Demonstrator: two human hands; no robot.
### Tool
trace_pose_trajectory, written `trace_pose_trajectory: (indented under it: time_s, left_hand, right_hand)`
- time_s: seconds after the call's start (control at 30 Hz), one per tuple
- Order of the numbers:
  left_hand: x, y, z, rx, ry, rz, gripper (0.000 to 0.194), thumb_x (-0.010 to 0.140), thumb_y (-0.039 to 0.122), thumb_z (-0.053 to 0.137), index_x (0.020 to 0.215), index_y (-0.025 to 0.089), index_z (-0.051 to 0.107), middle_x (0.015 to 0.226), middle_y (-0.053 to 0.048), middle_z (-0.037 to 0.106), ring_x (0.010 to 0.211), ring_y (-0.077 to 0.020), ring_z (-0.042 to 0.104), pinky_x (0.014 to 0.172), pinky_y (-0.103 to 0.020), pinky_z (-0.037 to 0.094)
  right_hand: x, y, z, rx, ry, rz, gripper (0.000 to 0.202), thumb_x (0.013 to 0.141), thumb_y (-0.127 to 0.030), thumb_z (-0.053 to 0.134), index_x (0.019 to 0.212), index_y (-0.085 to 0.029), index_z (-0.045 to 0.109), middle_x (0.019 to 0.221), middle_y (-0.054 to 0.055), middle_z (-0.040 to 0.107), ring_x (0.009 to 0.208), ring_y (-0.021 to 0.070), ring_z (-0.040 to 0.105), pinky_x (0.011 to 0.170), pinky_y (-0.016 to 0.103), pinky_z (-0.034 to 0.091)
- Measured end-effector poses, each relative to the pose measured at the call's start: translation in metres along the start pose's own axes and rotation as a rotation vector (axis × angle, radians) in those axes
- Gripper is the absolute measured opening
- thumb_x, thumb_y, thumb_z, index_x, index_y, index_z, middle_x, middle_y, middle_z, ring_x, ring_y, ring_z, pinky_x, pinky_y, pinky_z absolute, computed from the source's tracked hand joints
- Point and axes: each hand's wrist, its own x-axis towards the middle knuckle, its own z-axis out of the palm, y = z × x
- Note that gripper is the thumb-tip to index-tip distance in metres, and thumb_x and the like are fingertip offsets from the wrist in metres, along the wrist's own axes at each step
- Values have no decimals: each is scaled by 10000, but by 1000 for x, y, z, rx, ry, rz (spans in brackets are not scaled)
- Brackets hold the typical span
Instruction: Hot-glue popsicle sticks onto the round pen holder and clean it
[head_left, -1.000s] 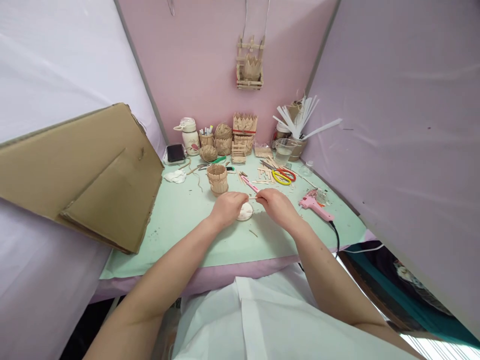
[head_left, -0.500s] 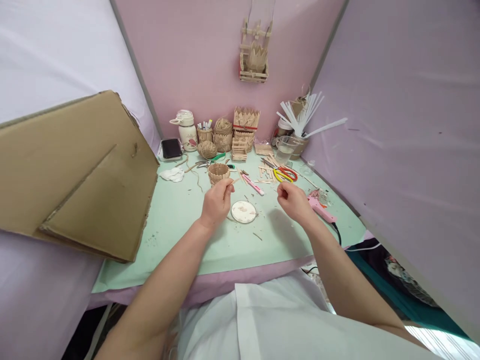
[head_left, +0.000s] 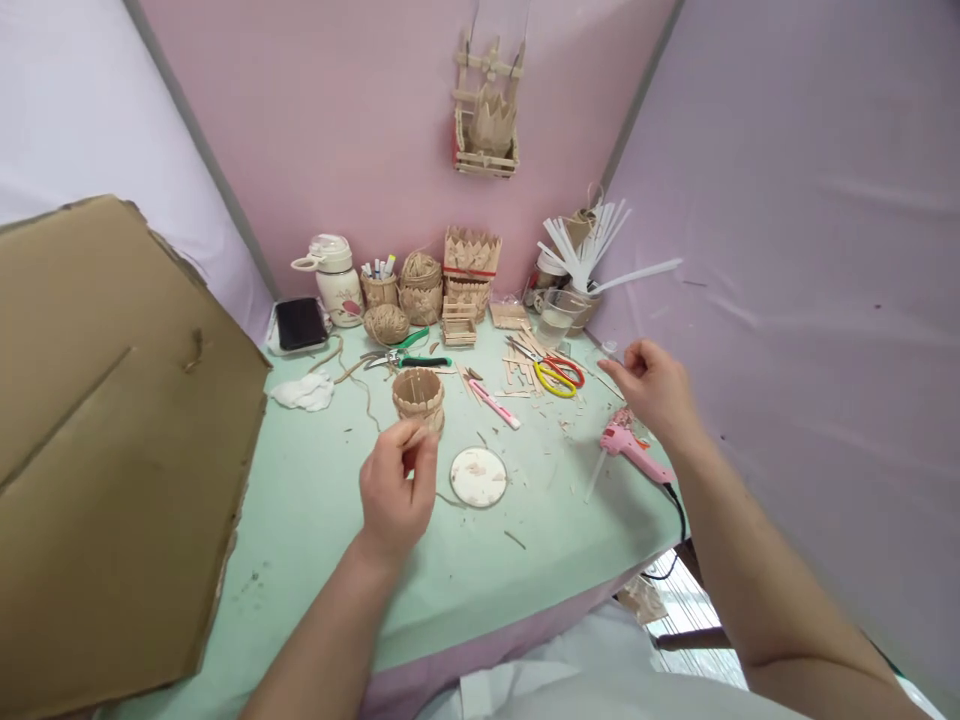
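My left hand point(head_left: 396, 488) is closed in a pinch, with a short wooden craft stick piece point(head_left: 423, 434) between thumb and fingers. Just behind it stands a small round cup faced with wooden sticks point(head_left: 418, 392). Over the table's right side my right hand point(head_left: 654, 390) is raised, its fingers pinched together; whatever they may hold is too small to make out. Below that hand lies a pink hot glue gun point(head_left: 634, 452). Between my hands a round white disc point(head_left: 478, 477) lies flat, with small wood bits on it.
Red and yellow scissors point(head_left: 556, 376) lie among loose sticks, near a pink utility knife point(head_left: 493, 404). Green-handled pruners point(head_left: 412, 361), twine balls, a bottle point(head_left: 337, 282) and a clear cup point(head_left: 556, 318) stand or lie farther back. Large cardboard point(head_left: 127, 450) leans on the left.
My right hand has moved up and to the right, past the glue gun. My left hand has come down and nearer with the stick piece. The whole view has shifted.
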Motion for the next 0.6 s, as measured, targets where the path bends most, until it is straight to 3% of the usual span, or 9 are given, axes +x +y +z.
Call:
trace_pose_trajectory:
  time_s: [0.1,0.2,0.3,0.4,0.43,0.5,0.6]
  left_hand:
    - [0,-1,-2,-62,38,-128,146,788,193,608,912,181,532,575,77,436,473,-52,383,505,-183,384]
    - [-1,-3,-3,-71,25,-197,170,773,193,624,924,184,548,573,71,457,477,-57,418,475,-181,378]
    - [-4,-8,-1,3,19,-150,134,765,169,624,892,180,581,624,39,544,493,-60,464,464,-181,384]
    - [-6,-14,-1,-5,-85,-73,92,780,175,597,872,180,599,616,22,549,494,-72,467,456,-195,384]
    - [-7,-17,-1,-25,-126,-51,90,781,168,591,869,181,601,596,25,535,483,-73,455,448,-198,374]
    - [-8,-20,-2,-65,-187,-16,117,778,142,582,885,186,602,578,29,515,489,-79,458,447,-199,368]
    - [-8,-19,-3,-137,-272,-2,183,803,149,539,972,190,594,649,-1,553,560,-101,511,476,-204,411]
  right_hand:
    - [14,14,5,-93,-53,-19,223,730,-168,495,573,-209,342,531,-54,331,513,102,303,517,240,260]
    - [21,16,4,-95,-243,-129,97,741,-149,482,661,-202,465,688,-3,480,624,129,448,574,246,342]
    - [11,-3,2,1,-329,-221,101,828,-224,499,905,-205,560,949,59,566,838,177,545,717,304,425]
    - [-17,-34,12,264,-513,-319,126,890,-227,464,954,-215,572,972,62,610,923,181,566,822,342,450]
    - [-28,-45,18,362,-648,-353,166,897,-237,468,1031,-219,564,1048,73,610,990,184,562,867,353,452]
    - [-50,-66,35,504,-855,-428,487,843,-318,586,1289,-201,429,1316,118,492,1221,213,448,1007,383,393]
    - [-72,-94,62,668,-994,-529,899,754,-386,684,1447,-143,166,1489,165,266,1383,231,216,1115,386,278]
